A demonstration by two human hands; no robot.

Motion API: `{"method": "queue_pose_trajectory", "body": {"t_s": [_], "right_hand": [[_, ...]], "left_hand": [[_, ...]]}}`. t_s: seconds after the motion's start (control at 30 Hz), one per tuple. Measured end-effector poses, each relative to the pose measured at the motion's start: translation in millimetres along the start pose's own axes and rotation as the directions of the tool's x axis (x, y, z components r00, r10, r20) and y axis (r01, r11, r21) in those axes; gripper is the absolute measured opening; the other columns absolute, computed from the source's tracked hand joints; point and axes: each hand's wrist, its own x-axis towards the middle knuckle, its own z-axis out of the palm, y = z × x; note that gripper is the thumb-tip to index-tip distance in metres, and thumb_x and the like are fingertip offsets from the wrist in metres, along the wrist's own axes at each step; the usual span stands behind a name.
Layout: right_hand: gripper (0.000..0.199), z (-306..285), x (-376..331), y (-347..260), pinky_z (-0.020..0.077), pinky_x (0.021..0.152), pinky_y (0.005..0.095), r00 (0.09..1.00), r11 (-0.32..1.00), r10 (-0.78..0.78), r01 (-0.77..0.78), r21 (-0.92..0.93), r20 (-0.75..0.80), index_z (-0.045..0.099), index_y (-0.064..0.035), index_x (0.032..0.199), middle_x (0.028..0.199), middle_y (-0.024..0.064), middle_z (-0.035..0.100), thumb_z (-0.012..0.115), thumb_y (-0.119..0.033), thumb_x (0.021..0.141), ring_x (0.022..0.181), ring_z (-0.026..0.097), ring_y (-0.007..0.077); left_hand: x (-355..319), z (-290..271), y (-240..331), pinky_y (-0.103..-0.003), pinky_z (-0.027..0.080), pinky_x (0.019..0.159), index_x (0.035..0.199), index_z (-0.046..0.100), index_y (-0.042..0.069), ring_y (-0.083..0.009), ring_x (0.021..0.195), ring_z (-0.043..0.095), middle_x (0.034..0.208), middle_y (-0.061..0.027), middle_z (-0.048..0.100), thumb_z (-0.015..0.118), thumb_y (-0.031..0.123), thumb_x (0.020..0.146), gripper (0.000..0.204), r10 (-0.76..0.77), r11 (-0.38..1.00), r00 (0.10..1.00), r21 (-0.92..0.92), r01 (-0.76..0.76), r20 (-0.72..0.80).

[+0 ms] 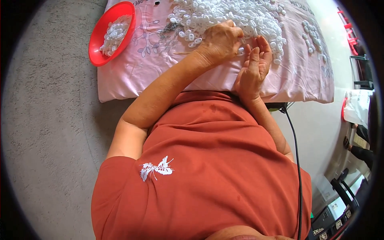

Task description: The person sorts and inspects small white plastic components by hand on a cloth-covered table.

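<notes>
My left hand (220,42) reaches over the cloth-covered table, its fingers closed and pointing right. At its fingertips is a small white oval plastic piece with holes (241,51); whether the fingers grip it I cannot tell. Close by on the right, my right hand (256,68) rests on its edge at the front of the table, half cupped, thumb and fingers apart, with nothing visible in it. Just beyond both hands spreads a large heap of the same white oval pieces (240,18).
At the left table edge a red bowl (96,52) holds more white pieces. Dark thin metal bits (171,29) and a thin wooden stick (182,53) lie left of the heap. White pieces form rows (314,36) at the right. A black cable (297,152) hangs beside me.
</notes>
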Motion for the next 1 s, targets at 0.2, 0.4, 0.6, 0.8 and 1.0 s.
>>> {"method": "queue_pose_trajectory", "body": {"t_s": [0.2, 0.4, 0.6, 0.8, 1.0], "right_hand": [[0.036, 0.5, 0.6, -0.2, 0.0351, 0.105, 0.0351, 1.000, 1.000, -0.010, 0.010, -0.006, -0.001, 0.038, -0.0016, 0.133, 0.135, 0.0121, 0.043, 0.046, -0.011, 0.100, 0.128, 0.040, 0.0203], [0.035, 0.5, -0.1, -1.2, 0.0364, 0.104, 0.0353, 1.000, 1.000, 0.023, -0.023, 0.017, -0.001, 0.039, -0.0025, 0.132, 0.135, 0.0116, 0.043, 0.046, -0.009, 0.099, 0.128, 0.041, 0.0203], [0.034, -4.7, 1.7, 3.1, 0.0376, 0.104, 0.0353, 1.000, 0.998, 0.013, -0.012, -0.059, 0.020, 0.040, -0.0024, 0.132, 0.133, 0.0107, 0.046, 0.047, -0.010, 0.099, 0.127, 0.044, 0.0205], [0.035, -1.8, 1.2, 0.9, 0.0403, 0.102, 0.0341, 0.997, 0.993, 0.038, -0.030, -0.113, 0.068, 0.038, -0.0021, 0.133, 0.132, 0.0129, 0.046, 0.045, -0.011, 0.100, 0.125, 0.045, 0.0207], [0.038, -1.0, 6.0, 1.2, 0.0425, 0.102, 0.0331, 0.987, 0.958, 0.086, -0.045, -0.283, 0.134, 0.035, -0.0015, 0.135, 0.133, 0.0146, 0.045, 0.045, -0.011, 0.100, 0.126, 0.045, 0.0214]], "left_hand": [[6.7, 0.0, 4.0, -0.039, 0.052, 0.078, 0.090, 0.070, 0.011, -0.0291, 0.086, 0.064, 0.088, -0.0083, 0.063, 0.066, 0.019, 0.079, 0.014, -0.015, 0.994, 0.997, 0.105, 0.007, 0.075], [-0.7, -2.2, -8.2, -0.038, 0.051, 0.075, 0.088, 0.070, 0.010, -0.0292, 0.084, 0.064, 0.087, -0.0091, 0.063, 0.062, 0.017, 0.083, 0.012, 0.033, 0.987, 0.999, 0.155, -0.034, 0.010], [-3.4, -23.9, -29.9, -0.040, 0.052, 0.076, 0.086, 0.070, 0.010, -0.0308, 0.085, 0.065, 0.090, -0.0128, 0.063, 0.061, 0.016, 0.083, 0.011, -0.036, 0.995, 0.997, 0.090, 0.042, -0.061], [0.0, -29.3, -59.4, -0.039, 0.052, 0.075, 0.090, 0.068, 0.008, -0.0296, 0.082, 0.065, 0.089, -0.0124, 0.064, 0.059, 0.014, 0.084, 0.013, -0.105, 0.987, 0.975, 0.099, 0.126, -0.193], [11.3, -22.3, -81.2, -0.049, 0.050, 0.075, 0.097, 0.064, 0.004, -0.0424, 0.086, 0.063, 0.092, -0.0256, 0.065, 0.051, 0.023, 0.089, 0.024, -0.383, 0.924, 0.916, -0.027, 0.382, -0.121]]}}
